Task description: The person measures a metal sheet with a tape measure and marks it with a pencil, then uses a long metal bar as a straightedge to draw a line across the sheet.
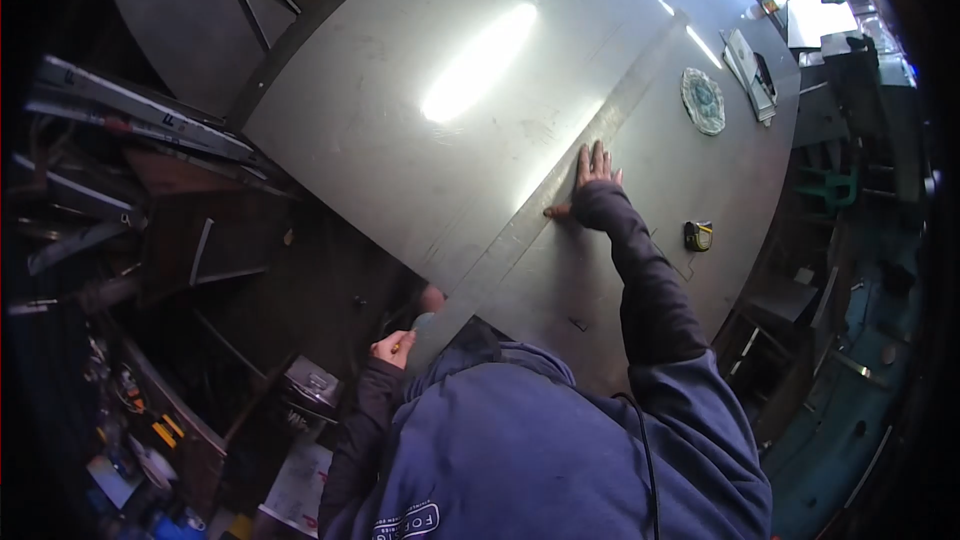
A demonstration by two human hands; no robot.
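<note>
A large sheet of bare metal [400, 180] lies in front of me. A long flat metal strip [515, 232] runs diagonally across it. My right hand [597, 188] presses flat on the strip and the sheet beside it, fingers spread. At the near edge, my left hand [390, 350] is closed around a thin yellow tool [397, 346]; its exact kind is too small to make out. A black and yellow tape measure [698, 236] rests on the sheet to the right of my right forearm.
Farther right on the sheet are a round, crinkled, greenish disc-shaped thing [703, 101] and a pile of flat items [750, 78]. Metal lengths [140, 110] jut out at the left. A cluttered bench with yellow-handled tools [167, 430] stands at lower left; a green stool [832, 183] is at right.
</note>
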